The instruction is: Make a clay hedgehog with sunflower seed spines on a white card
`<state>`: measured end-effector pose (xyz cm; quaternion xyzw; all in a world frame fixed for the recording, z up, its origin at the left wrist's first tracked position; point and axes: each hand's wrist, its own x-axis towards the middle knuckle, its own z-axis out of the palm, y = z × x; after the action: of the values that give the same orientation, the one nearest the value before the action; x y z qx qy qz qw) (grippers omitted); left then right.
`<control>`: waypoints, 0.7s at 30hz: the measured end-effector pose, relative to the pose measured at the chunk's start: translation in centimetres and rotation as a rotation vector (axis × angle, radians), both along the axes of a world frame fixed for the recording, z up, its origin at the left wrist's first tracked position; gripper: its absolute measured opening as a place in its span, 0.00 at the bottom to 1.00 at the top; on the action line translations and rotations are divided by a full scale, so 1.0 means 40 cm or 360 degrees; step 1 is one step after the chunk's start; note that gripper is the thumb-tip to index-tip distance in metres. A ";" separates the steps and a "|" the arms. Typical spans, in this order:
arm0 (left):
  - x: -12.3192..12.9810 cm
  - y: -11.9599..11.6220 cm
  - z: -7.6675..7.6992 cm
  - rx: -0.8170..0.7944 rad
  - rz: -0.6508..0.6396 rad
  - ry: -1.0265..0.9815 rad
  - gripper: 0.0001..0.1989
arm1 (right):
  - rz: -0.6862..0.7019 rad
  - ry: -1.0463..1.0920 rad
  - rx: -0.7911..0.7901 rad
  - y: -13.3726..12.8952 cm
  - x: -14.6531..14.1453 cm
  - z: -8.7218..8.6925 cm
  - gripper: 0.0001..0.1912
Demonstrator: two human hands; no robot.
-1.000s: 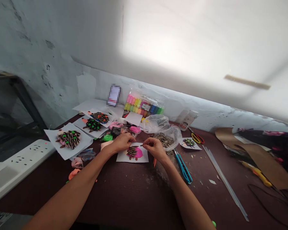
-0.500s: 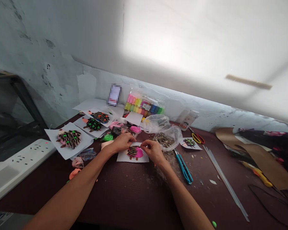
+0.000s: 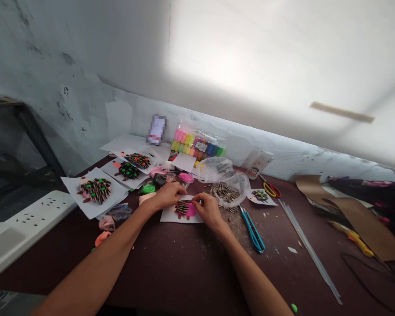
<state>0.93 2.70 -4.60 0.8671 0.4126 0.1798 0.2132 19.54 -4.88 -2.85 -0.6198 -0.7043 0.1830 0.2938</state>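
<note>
You're apparently setting seeds point(image 3: 183, 208) onto the pink shape point(image 3: 192, 210), white paper point(image 3: 166, 216) lying at your twelve o'clock | left grip point(image 3: 168, 194) resting at its eleven, pinch unclear | right grip point(image 3: 210, 210): fingertips meeting at its two, any seed hidden | next likely needing gentle pressing

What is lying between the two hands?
Between the left hand and right hand, the head view shows a white card with a pink shape, partly covered by dark spikes.
</note>
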 end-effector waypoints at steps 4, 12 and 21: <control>0.000 -0.001 0.002 -0.0006 0.0008 0.0003 0.17 | -0.0002 -0.0026 -0.0003 -0.002 -0.005 0.000 0.08; 0.002 -0.005 0.009 -0.0016 0.0011 0.0035 0.17 | 0.0000 -0.0106 -0.0034 -0.004 -0.015 0.005 0.08; 0.005 -0.010 0.016 -0.0047 0.0043 0.0038 0.17 | 0.0069 -0.0238 0.0051 -0.007 -0.021 0.015 0.07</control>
<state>1.14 2.31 -3.97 0.8604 0.4293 0.1662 0.2185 18.71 -5.16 -2.25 -0.6116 -0.7404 0.1312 0.2461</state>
